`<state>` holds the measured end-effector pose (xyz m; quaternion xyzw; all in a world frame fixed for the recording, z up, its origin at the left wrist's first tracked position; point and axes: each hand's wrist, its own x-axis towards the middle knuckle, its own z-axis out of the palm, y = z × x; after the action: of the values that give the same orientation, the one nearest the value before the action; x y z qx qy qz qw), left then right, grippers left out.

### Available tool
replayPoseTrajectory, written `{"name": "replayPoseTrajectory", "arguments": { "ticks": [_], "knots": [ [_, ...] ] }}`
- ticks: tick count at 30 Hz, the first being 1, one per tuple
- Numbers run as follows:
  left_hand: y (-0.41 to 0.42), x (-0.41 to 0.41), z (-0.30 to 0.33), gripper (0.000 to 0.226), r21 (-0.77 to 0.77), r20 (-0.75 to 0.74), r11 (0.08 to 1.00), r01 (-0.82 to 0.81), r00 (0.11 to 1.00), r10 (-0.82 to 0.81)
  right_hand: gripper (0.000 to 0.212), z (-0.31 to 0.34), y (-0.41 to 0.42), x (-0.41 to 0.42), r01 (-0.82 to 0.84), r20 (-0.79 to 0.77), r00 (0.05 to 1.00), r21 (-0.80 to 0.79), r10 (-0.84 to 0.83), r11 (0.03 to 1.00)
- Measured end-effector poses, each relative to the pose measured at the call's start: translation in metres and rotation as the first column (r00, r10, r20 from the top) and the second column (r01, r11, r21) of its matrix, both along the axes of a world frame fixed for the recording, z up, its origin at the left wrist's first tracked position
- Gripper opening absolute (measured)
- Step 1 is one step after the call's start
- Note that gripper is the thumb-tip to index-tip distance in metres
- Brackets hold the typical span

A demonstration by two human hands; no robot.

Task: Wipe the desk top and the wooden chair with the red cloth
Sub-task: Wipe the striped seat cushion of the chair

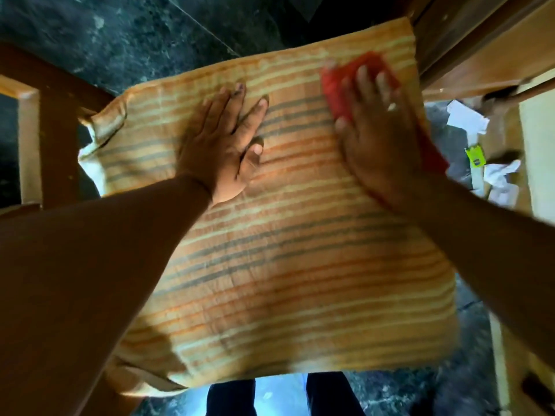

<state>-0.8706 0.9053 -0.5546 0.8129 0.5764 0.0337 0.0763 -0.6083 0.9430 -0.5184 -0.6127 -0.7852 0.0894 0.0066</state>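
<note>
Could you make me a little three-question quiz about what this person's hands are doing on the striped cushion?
1. True or false: the left hand lies flat, fingers straight, on the striped cushion.
2. Which hand presses the red cloth against the cushion? A) left B) the right hand C) both
3. Fill the gap: the chair frame visible to the left of the cushion is made of ____.

Key
1. True: it holds nothing and rests palm down.
2. B: the right fingers lie spread over the cloth near the cushion's far right corner.
3. Wood.
</note>
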Motion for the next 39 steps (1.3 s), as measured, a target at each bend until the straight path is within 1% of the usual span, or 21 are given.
{"name": "replayPoseTrajectory", "arguments": {
  "ticks": [1,3,4,6,8,9,12,13,15,17,19,21,22,24,25,27,28,30,31,34,39],
  "knots": [
    [0.001,-0.001,0.000,0.063,-0.004,0.004,1.000,-0.001,1.000,0.001,0.053,0.001,-0.049,-0.020,-0.136,-0.009,0.991,-0.016,0.136,0.991],
    [0.001,-0.002,0.001,0.063,-0.013,-0.005,1.000,0.008,1.000,-0.008,0.050,0.005,-0.163,-0.046,-0.452,-0.227,0.879,-0.114,0.419,0.885],
    [0.000,-0.001,0.002,0.063,-0.022,-0.015,1.000,0.010,1.000,-0.010,0.052,0.008,-0.199,-0.050,-0.548,-0.270,0.825,-0.171,0.496,0.819],
    [0.002,0.001,0.007,0.064,-0.078,-0.035,0.997,-0.005,0.999,0.002,0.060,0.005,-0.226,-0.047,-0.595,-0.271,0.800,-0.247,0.535,0.764],
    [0.003,0.005,0.021,0.065,-0.188,-0.064,0.982,-0.032,0.998,0.021,0.070,0.013,-0.222,-0.041,-0.573,-0.218,0.818,-0.245,0.532,0.782],
    [0.001,0.007,0.031,0.067,-0.226,-0.082,0.973,-0.041,0.996,0.023,0.073,0.023,-0.220,-0.038,-0.510,-0.219,0.858,-0.254,0.465,0.822],
    [-0.028,0.016,0.070,0.072,-0.223,-0.038,0.961,0.163,0.984,-0.176,0.070,0.051,-0.220,-0.013,-0.097,-0.178,0.983,-0.268,0.049,0.959],
    [-0.045,0.022,0.079,0.075,-0.241,-0.014,0.939,0.246,0.966,-0.256,0.067,0.058,-0.219,-0.001,0.033,-0.143,0.986,-0.306,-0.081,0.951],
    [-0.076,0.034,0.089,0.091,-0.381,-0.058,0.874,0.301,0.936,-0.347,0.067,0.067,-0.215,0.015,0.133,-0.062,0.982,-0.430,-0.177,0.893],
    [-0.091,0.044,0.086,0.101,-0.459,-0.155,0.840,0.288,0.905,-0.395,0.078,0.066,-0.208,0.014,0.122,0.040,0.992,-0.514,-0.118,0.849],
    [-0.094,0.052,0.080,0.096,-0.506,-0.172,0.800,0.323,0.871,-0.461,0.082,0.062,-0.202,0.006,0.087,0.101,0.994,-0.577,-0.034,0.812],
    [-0.088,0.058,0.077,0.085,-0.579,-0.157,0.753,0.312,0.864,-0.478,0.070,0.060,-0.195,0.008,0.057,0.037,0.998,-0.679,-0.043,0.732],
    [-0.086,0.061,0.079,0.077,-0.631,-0.154,0.720,0.290,0.862,-0.483,0.057,0.063,-0.192,0.013,0.042,-0.039,0.993,-0.759,-0.109,0.650],
    [-0.086,0.064,0.092,0.058,-0.736,-0.108,0.639,0.222,0.894,-0.436,0.028,0.076,-0.191,0.028,-0.011,-0.196,0.914,-0.888,-0.355,0.460],
    [-0.084,0.062,0.105,0.051,-0.780,-0.062,0.598,0.184,0.929,-0.366,0.022,0.088,-0.192,0.036,-0.038,-0.251,0.830,-0.916,-0.498,0.400],
    [-0.076,0.051,0.143,0.039,-0.843,0.076,0.525,0.122,0.991,-0.109,0.027,0.122,-0.193,0.052,-0.051,-0.334,0.581,-0.925,-0.742,0.377],
    [-0.071,0.043,0.169,0.031,-0.848,0.153,0.518,0.118,0.988,0.026,0.034,0.144,-0.191,0.057,-0.042,-0.365,0.429,-0.922,-0.827,0.385],
    [-0.060,0.028,0.236,0.017,-0.810,0.296,0.571,0.136,0.935,0.198,0.045,0.194,-0.184,0.061,-0.045,-0.436,0.210,-0.898,-0.875,0.437],
    [-0.056,0.022,0.269,0.016,-0.791,0.337,0.597,0.133,0.910,0.244,0.044,0.216,-0.178,0.059,-0.041,-0.482,0.163,-0.875,-0.861,0.482],
    [-0.055,-0.005,0.368,0.023,-0.742,0.390,0.665,0.085,0.862,0.324,0.031,0.296,-0.164,0.040,-0.064,-0.613,0.116,-0.790,-0.781,0.610],
    [-0.077,-0.072,0.482,0.021,-0.628,0.451,0.774,-0.075,0.775,0.442,0.017,0.399,-0.157,-0.022,-0.103,-0.756,0.173,-0.652,-0.632,0.752]
  ]
}}
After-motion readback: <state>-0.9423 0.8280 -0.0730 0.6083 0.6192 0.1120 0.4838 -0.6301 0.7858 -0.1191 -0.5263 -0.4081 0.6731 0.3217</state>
